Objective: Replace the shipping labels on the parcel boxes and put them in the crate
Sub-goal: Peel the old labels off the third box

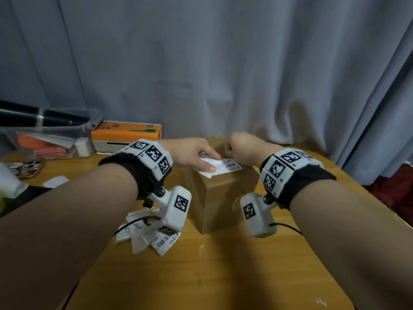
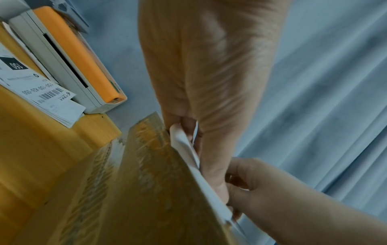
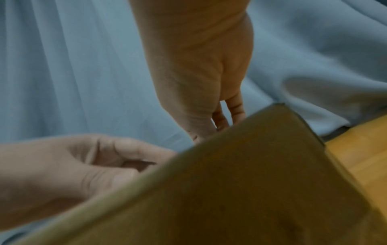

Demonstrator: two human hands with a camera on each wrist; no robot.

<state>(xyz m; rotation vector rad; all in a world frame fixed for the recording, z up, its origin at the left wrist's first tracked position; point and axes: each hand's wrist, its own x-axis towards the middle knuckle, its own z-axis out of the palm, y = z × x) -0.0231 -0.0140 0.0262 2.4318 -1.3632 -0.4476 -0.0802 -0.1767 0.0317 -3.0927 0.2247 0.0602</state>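
Observation:
A brown cardboard parcel box [image 1: 221, 198] stands in the middle of the wooden table [image 1: 223, 276]. On its top lies a white shipping label [image 1: 230, 165] with a barcode, its left part lifted and curled. My left hand [image 1: 209, 163] holds that left part, thumb on top and fingers under the curl. In the left wrist view the label [image 2: 184, 145] bends up against the fingers. My right hand [image 1: 228, 151] is curled at the label's far right edge and pinches it, also seen in the left wrist view [image 2: 236, 199]. The right wrist view shows the box [image 3: 251, 182] close up and blurred.
A clear plastic crate [image 1: 44, 139] with orange items stands at the back left, and an orange and white label printer [image 1: 127, 133] beside it. Peeled label scraps [image 1: 152, 238] lie at the front left. A stack of labels [image 2: 41, 92] sits by the printer. A grey curtain hangs behind.

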